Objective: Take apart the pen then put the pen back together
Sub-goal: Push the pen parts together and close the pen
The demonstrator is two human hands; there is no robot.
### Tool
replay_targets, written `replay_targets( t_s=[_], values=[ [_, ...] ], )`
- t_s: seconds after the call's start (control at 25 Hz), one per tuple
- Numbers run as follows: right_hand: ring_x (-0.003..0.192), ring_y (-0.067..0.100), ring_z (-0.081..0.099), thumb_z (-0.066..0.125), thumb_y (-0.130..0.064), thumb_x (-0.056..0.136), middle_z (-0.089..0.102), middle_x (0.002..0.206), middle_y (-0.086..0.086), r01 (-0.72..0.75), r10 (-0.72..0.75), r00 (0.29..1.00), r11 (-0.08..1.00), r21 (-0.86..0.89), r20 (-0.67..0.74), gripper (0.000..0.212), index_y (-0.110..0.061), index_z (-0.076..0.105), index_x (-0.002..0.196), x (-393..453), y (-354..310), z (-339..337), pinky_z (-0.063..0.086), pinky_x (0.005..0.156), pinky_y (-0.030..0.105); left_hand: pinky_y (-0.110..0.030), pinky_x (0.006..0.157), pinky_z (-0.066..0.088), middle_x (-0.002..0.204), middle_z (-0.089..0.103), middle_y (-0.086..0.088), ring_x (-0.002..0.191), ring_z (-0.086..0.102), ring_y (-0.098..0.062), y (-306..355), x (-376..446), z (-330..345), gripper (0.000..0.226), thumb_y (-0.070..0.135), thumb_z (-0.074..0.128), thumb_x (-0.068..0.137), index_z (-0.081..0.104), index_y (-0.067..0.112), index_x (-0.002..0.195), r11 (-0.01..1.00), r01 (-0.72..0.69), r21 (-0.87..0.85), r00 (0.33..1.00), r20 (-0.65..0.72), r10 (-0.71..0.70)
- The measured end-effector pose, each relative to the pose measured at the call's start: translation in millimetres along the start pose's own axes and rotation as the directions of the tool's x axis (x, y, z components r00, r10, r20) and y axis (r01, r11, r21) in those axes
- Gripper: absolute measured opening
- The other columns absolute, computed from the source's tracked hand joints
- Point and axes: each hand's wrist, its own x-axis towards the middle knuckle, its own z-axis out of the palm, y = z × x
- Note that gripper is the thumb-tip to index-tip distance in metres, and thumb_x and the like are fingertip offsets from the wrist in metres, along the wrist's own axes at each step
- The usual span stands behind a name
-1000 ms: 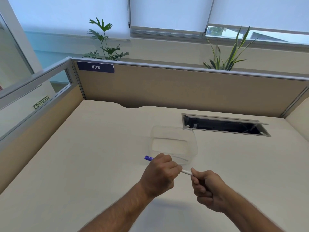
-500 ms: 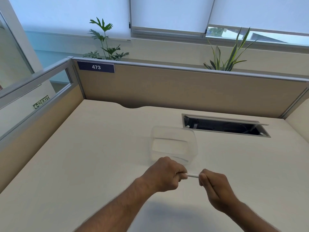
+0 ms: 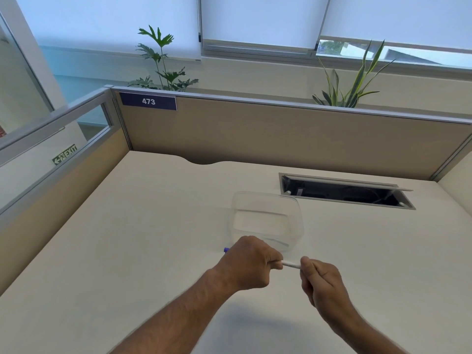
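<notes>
Above the counter [image 3: 153, 226], just in front of a clear tub [image 3: 267, 200], the left hand [image 3: 249, 264] and right hand [image 3: 320, 279] are each gripping a white pen [image 3: 290, 263] — drawn closer than a second ago — seemingly twisting it apart.

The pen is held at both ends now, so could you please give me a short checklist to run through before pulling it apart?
1. Left hand grips the pen near its purple end: ok.
2. Right hand pinches the white end: ok.
3. A stretch of white barrel shows between the hands: ok.
4. Clear container sits just beyond the hands, open, ready for parts: ok.
5. Pen already separated at a joint: cannot tell, the hands cover most of it.
6. Open cable hatch in the desk lies well away from the pen: ok.
</notes>
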Motion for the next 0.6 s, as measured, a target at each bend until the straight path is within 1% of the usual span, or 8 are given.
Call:
replay_targets(
  t_s=[0.08,0.16,0.24,0.32,0.4,0.48,0.56,0.6],
  values=[
    [0.034,0.012,0.023,0.046,-0.022,0.103,0.031,0.040,0.000,-0.157,0.153,0.987,0.980,0.119,0.041,0.056,-0.012,0.041,0.048,-2.2,-5.3,0.8,0.021,0.037,0.017,-0.022,0.052,0.032,0.054,0.063,-0.003,0.049,0.041,-0.017,-0.6,-1.7,0.8,0.013,0.015,0.068,0.083,0.071,0.016,0.071,0.999,-0.022,0.048,1.000,-0.014,0.023],
    [0.036,0.007,0.016,0.044,-0.023,0.103,0.026,0.044,0.002,-0.298,0.284,0.954,0.928,0.224,0.096,0.051,-0.008,0.040,0.054,-3.6,-7.1,0.2,0.014,0.040,0.014,-0.022,0.051,0.035,0.056,0.066,-0.003,0.050,0.044,-0.017,-0.3,-2.3,0.5,0.008,0.013,0.071,0.081,0.073,0.016,0.074,0.995,-0.054,0.083,0.998,-0.003,0.055],
    [0.042,0.006,0.012,0.044,-0.028,0.102,0.025,0.049,0.002,-0.392,0.364,0.919,0.876,0.279,0.150,0.049,-0.009,0.041,0.058,-4.1,-6.4,-2.0,0.011,0.043,0.015,-0.020,0.054,0.031,0.057,0.067,-0.003,0.050,0.041,-0.013,0.5,-1.4,0.1,0.005,0.010,0.075,0.077,0.075,0.015,0.077,0.990,-0.086,0.110,0.996,0.025,0.083],
    [0.042,0.007,0.012,0.043,-0.031,0.103,0.028,0.048,0.004,-0.438,0.395,0.896,0.859,0.263,0.202,0.049,-0.010,0.044,0.059,-3.6,-5.7,-4.7,0.011,0.043,0.015,-0.021,0.055,0.030,0.056,0.066,-0.003,0.051,0.038,-0.011,0.1,-0.6,-0.9,0.007,0.008,0.076,0.076,0.075,0.014,0.077,0.988,-0.099,0.119,0.994,0.058,0.093],
    [0.038,0.010,0.018,0.043,-0.032,0.103,0.036,0.045,0.007,-0.418,0.372,0.894,0.892,0.170,0.249,0.050,-0.006,0.053,0.061,-2.3,-4.9,-7.1,0.017,0.041,0.017,-0.023,0.055,0.032,0.058,0.066,-0.004,0.053,0.040,-0.013,-3.3,-0.9,-1.5,0.007,0.007,0.074,0.078,0.074,0.014,0.078,0.987,-0.102,0.126,0.990,0.107,0.089],
    [0.036,0.019,0.036,0.048,-0.030,0.101,0.053,0.052,0.010,-0.329,0.309,0.919,0.943,0.043,0.245,0.045,-0.003,0.066,0.070,-0.4,-2.3,-9.7,0.031,0.038,0.024,-0.026,0.056,0.037,0.064,0.068,-0.005,0.057,0.047,-0.017,-4.7,-0.9,-2.9,0.007,0.008,0.069,0.084,0.073,0.014,0.083,0.984,-0.091,0.153,0.980,0.188,0.062],
    [0.049,0.019,0.058,0.061,-0.025,0.095,0.069,0.068,0.002,-0.197,0.210,0.959,0.977,-0.084,0.189,0.024,-0.012,0.075,0.080,1.3,-1.0,-11.3,0.048,0.043,0.033,-0.030,0.062,0.043,0.074,0.071,-0.004,0.066,0.056,-0.020,-1.9,0.4,-4.8,0.012,0.012,0.064,0.089,0.073,0.017,0.092,0.973,-0.089,0.212,0.960,0.278,0.028],
    [0.058,0.015,0.064,0.070,-0.024,0.089,0.073,0.077,-0.003,-0.120,0.143,0.978,0.981,-0.150,0.150,0.011,-0.018,0.077,0.083,0.9,-1.1,-11.2,0.054,0.049,0.033,-0.031,0.065,0.043,0.079,0.072,-0.003,0.070,0.058,-0.021,0.0,1.6,-5.0,0.014,0.013,0.062,0.090,0.073,0.020,0.096,0.963,-0.100,0.250,0.952,0.305,0.019]
  ],
)
